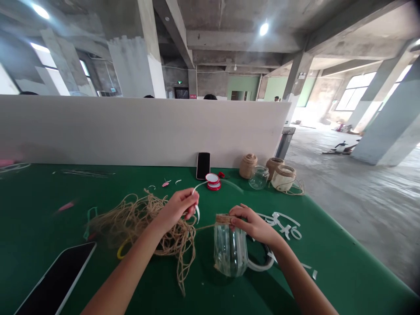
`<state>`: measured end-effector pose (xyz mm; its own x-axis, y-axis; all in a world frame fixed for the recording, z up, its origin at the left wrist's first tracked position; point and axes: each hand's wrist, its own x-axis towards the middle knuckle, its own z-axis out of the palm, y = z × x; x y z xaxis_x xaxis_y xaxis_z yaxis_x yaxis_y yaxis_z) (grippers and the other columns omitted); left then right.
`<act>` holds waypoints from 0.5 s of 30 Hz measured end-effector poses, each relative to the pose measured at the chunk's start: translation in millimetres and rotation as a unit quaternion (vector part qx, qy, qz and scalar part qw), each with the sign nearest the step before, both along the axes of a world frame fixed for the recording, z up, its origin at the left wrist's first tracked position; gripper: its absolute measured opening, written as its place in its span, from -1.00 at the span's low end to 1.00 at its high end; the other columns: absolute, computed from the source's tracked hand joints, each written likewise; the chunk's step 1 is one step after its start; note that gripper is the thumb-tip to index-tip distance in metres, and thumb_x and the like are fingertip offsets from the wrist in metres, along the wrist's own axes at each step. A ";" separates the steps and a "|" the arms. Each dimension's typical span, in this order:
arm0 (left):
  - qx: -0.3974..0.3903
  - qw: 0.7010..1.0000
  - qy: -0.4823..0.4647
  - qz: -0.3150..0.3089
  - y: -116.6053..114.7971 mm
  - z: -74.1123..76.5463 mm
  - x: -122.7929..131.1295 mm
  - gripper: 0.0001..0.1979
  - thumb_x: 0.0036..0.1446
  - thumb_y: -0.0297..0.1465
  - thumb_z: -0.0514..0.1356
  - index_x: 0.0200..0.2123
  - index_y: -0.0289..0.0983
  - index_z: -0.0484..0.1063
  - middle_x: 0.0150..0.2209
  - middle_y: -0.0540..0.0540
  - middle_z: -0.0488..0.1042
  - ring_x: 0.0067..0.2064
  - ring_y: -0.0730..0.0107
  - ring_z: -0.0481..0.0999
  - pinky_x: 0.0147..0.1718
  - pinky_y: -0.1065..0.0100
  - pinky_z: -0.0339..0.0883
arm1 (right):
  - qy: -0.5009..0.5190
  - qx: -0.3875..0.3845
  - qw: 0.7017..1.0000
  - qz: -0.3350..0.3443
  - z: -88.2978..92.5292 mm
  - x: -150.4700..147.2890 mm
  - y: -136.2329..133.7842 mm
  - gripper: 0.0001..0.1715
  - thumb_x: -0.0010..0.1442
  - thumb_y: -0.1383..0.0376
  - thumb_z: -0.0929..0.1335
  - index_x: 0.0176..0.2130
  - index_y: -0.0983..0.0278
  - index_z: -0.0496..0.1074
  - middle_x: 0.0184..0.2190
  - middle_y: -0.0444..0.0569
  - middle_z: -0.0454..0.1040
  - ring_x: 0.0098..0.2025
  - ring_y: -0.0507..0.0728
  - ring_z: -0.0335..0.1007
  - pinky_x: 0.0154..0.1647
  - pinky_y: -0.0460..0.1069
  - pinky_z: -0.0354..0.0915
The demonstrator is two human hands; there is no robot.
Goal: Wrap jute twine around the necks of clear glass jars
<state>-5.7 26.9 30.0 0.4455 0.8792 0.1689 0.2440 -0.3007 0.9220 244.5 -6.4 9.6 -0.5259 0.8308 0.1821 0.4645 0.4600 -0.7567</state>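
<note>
My left hand [183, 203] is closed in a pinch on a thin white strip of tape [197, 212], which curls above and below the fingers. My right hand [251, 223] grips the neck of a clear glass jar [230, 251], its fingers pressed on the twine [223, 219] wound round the rim. One strand of that twine runs left from the jar to a loose tangled heap of jute twine [179, 245], partly behind my left forearm. Just beyond my left hand lie red-and-white tape rolls [213, 181].
A phone [203, 166] leans on the white partition [144, 131]. Twine-wrapped jars [248, 166] and a bare glass jar [259, 177] stand at the back right. White strip scraps [285, 226] and a roll [262, 264] lie right; a tablet-like device [55, 280] lies front left.
</note>
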 end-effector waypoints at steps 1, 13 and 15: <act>0.022 0.998 0.025 0.050 8.1 1.1 7.4 -0.62 0.24 -0.14 -0.13 -0.41 -0.30 0.25 -0.64 0.11 0.18 -0.67 0.60 0.20 -0.67 0.55 0.12 | 0.002 -0.002 1.000 0.001 0.2 -0.2 -0.3 -0.68 0.25 0.27 0.19 -0.45 0.29 0.38 -0.39 -0.14 0.39 -0.24 0.07 0.33 0.22 0.19 -0.29; 0.122 0.910 0.347 0.194 -31.6 -5.1 -24.1 -0.54 0.24 -0.20 -0.14 0.11 -0.24 0.23 -0.35 -0.13 0.50 -0.55 0.33 0.38 -0.60 0.39 0.07 | -0.012 0.012 1.000 0.003 3.4 0.8 -3.7 -0.64 0.26 0.19 0.18 -0.45 0.29 0.38 -0.39 -0.10 0.40 -0.22 0.10 0.33 0.22 0.19 -0.27; 0.150 0.846 0.386 0.335 -62.5 -11.7 -64.9 -0.55 0.25 -0.26 -0.20 0.13 -0.23 0.17 -0.22 -0.15 0.49 -0.44 0.27 0.43 -0.53 0.35 0.17 | -0.018 0.013 1.000 0.006 4.1 1.1 -4.0 -0.63 0.26 0.19 0.18 -0.45 0.29 0.38 -0.38 -0.09 0.40 -0.21 0.11 0.33 0.20 0.17 -0.17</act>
